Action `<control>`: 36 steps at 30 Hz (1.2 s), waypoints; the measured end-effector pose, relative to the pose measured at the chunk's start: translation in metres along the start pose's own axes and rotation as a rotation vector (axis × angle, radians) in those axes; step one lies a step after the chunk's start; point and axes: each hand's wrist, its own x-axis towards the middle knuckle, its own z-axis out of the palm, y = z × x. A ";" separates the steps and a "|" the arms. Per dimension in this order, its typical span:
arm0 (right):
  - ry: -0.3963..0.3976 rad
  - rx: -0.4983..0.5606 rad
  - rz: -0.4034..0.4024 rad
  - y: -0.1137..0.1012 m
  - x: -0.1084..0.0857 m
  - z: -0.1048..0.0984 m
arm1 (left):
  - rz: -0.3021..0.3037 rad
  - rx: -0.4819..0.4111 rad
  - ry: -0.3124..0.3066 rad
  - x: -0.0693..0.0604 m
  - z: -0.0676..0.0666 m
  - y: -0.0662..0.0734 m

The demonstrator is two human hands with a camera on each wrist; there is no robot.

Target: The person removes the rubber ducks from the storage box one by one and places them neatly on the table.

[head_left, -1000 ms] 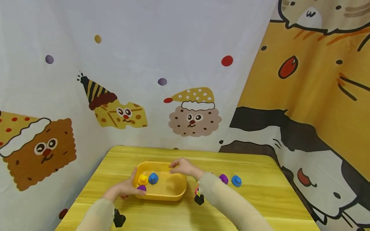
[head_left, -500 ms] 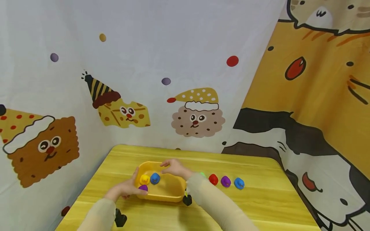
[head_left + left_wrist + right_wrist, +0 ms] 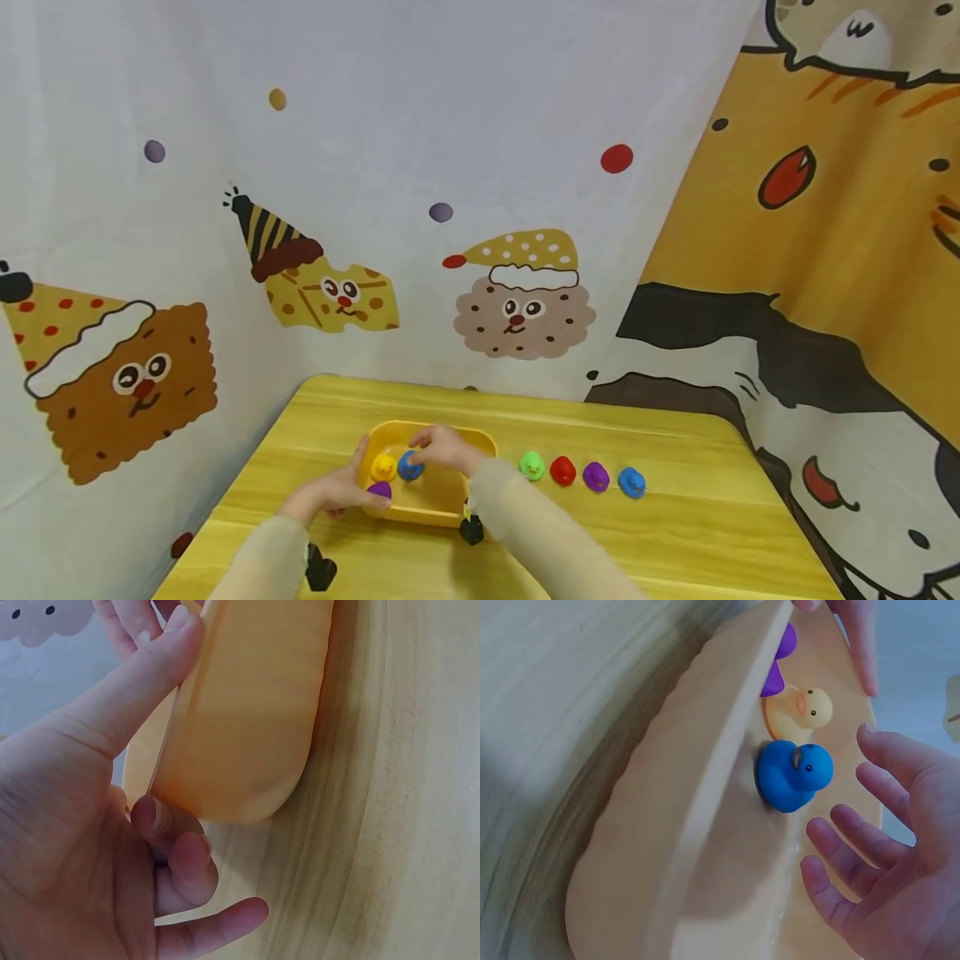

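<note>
The yellow tub (image 3: 420, 514) stands on the wood-grain table (image 3: 675, 533) with three ducks inside, bunched toward its left end: a yellow duck (image 3: 383, 467), a blue duck (image 3: 789, 774) beside it, and a purple duck (image 3: 380, 489) close to the near wall. The left hand (image 3: 339, 490) grips that end of the tub, thumb over the near rim and other fingers around the outside; the little finger sticks out on its own. The right hand (image 3: 447, 447) reaches in over the far side, its fingers spread apart and slightly bent near the blue duck (from the head view they overlap it, but the right wrist view shows a gap).

To the right of the tub, a green duck (image 3: 532, 466), a red duck (image 3: 562, 471), a second purple duck (image 3: 596, 477) and a second blue duck (image 3: 632, 482) sit in a row on the table.

The near wall and rim hide much of the purple duck inside. The left wrist view shows mostly the tub's outer wall, which blocks its contents, and the right wrist view cuts off most of the left hand at the top.
</note>
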 end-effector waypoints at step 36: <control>0.038 -0.046 0.026 0.019 0.009 0.025 | -0.030 -0.004 -0.001 -0.005 0.002 0.002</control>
